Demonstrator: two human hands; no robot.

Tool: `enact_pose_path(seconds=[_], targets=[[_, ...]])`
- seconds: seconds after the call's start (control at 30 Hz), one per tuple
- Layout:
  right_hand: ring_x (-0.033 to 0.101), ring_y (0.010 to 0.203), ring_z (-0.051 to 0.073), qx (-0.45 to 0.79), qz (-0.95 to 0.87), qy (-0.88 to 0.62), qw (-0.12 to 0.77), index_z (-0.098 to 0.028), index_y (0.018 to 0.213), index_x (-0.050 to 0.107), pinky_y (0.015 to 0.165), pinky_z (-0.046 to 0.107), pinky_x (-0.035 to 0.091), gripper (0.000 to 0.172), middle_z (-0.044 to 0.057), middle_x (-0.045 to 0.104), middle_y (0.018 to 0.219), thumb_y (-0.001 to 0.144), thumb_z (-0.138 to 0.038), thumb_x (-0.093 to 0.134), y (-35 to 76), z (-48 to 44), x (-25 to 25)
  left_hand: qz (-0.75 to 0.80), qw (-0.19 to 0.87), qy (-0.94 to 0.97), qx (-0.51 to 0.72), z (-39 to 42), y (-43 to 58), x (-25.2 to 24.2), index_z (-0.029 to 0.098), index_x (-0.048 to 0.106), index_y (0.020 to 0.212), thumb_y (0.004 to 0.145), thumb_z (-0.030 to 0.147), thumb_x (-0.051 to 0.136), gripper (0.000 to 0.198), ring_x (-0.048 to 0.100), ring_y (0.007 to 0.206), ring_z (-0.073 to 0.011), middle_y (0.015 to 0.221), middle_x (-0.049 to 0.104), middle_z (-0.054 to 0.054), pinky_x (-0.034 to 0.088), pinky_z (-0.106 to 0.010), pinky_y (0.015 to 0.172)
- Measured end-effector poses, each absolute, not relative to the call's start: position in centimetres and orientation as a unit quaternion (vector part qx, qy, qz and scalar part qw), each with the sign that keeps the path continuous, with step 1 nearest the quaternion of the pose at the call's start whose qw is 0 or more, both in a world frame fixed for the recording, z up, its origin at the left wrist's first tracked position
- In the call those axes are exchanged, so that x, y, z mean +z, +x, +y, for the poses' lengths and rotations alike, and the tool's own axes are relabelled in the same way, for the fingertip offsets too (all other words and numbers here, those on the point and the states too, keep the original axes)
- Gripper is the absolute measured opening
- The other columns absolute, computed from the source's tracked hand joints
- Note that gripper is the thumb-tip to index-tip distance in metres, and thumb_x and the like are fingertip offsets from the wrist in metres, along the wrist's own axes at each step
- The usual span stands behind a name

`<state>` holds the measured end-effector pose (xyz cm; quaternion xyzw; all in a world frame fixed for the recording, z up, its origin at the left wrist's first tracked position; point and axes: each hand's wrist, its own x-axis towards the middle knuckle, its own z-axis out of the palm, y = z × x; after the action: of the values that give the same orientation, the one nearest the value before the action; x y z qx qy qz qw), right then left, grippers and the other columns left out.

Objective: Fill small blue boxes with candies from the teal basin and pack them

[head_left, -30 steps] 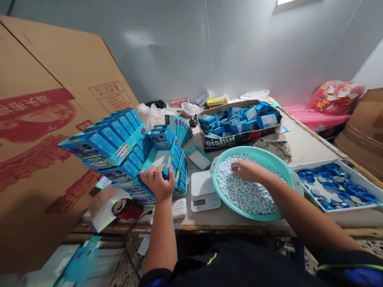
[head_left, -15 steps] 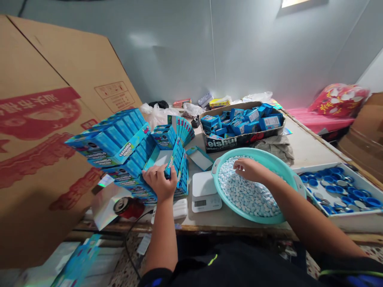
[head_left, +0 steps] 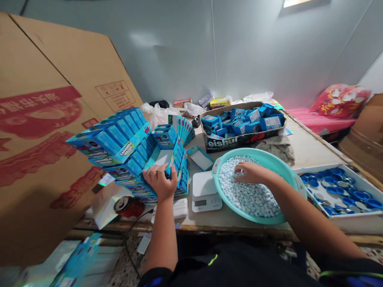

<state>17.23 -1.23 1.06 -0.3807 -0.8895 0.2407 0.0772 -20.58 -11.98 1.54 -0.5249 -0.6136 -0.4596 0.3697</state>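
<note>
Left hand (head_left: pixel 160 183) has its fingers closed around a blue candy pack (head_left: pixel 172 161) in the row of packs, while the right hand (head_left: pixel 251 173) dips curled fingers onto the white candies (head_left: pixel 248 195) in the teal basin (head_left: pixel 263 157) (can't tell if they've pinched any), kitchen scale (head_left: pixel 205 191) just beside it!

- Bright, even indoor light, with a glowing window (head_left: pixel 295 3) at the top edge
- Glare on the holographic foil (head_left: pixel 104 205)
- Wide-lens distortion bends the cardboard carton (head_left: pixel 50 79)
- Distant clutter looks slightly soft, perhaps
</note>
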Motion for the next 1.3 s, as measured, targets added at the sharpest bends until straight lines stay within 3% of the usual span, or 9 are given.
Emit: enact_pose_path(seconds=[0.37,0.67,0.8,1.0,1.3], targets=[[0.067,0.087,0.023,0.229,-0.878,-0.413,0.082,-0.018,0.093,0.075,0.073,0.029,0.045,0.008,0.008,0.075,0.097,0.087,-0.020,0.069,16.9,-1.3,1.7,-0.628,0.342,-0.522,-0.465,-12.0,-20.5,1.6,0.020,0.066,0.099,0.085,0.045,0.068,0.028,0.060,0.113,-0.0344,0.103,0.065,-0.016,0.023,-0.062,0.121],[0.062,0.081,0.019,0.222,-0.880,-0.401,0.122,-0.016,0.090,0.073,0.071,0.028,0.042,0.011,0.007,0.072,0.092,0.091,-0.014,0.062,16.8,-1.7,2.7,-0.584,0.395,-0.542,-0.457,-12.0,-20.6,1.5,0.019,0.067,0.102,0.087,0.037,0.070,0.024,0.060,0.112,-0.0326,0.103,0.065,-0.015,0.027,-0.059,0.119],[0.062,0.083,0.020,0.221,-0.882,-0.393,0.137,-0.016,0.092,0.072,0.074,0.029,0.043,0.013,0.007,0.072,0.093,0.093,-0.013,0.059,16.7,-1.7,2.9,-0.592,0.368,-0.542,-0.470,-12.0,-20.6,1.5,0.019,0.066,0.100,0.086,0.039,0.070,0.024,0.059,0.113,-0.0338,0.103,0.065,-0.016,0.022,-0.061,0.120],[0.065,0.092,0.022,0.236,-0.879,-0.396,0.123,-0.016,0.102,0.073,0.079,0.030,0.047,0.012,0.009,0.071,0.102,0.095,-0.021,0.064,16.7,-1.6,2.3,-0.622,0.350,-0.524,-0.465,-12.0,-20.5,1.6,0.020,0.066,0.100,0.085,0.044,0.069,0.028,0.060,0.112,-0.0341,0.103,0.066,-0.016,0.024,-0.061,0.120],[0.066,0.095,0.023,0.242,-0.891,-0.380,0.063,-0.019,0.110,0.073,0.086,0.033,0.049,0.025,0.009,0.068,0.113,0.092,-0.036,0.075,17.5,-1.7,1.8,-0.624,0.339,-0.532,-0.462,-12.1,-20.5,1.6,0.020,0.066,0.100,0.086,0.043,0.068,0.027,0.058,0.114,-0.0342,0.103,0.064,-0.015,0.021,-0.062,0.120]])
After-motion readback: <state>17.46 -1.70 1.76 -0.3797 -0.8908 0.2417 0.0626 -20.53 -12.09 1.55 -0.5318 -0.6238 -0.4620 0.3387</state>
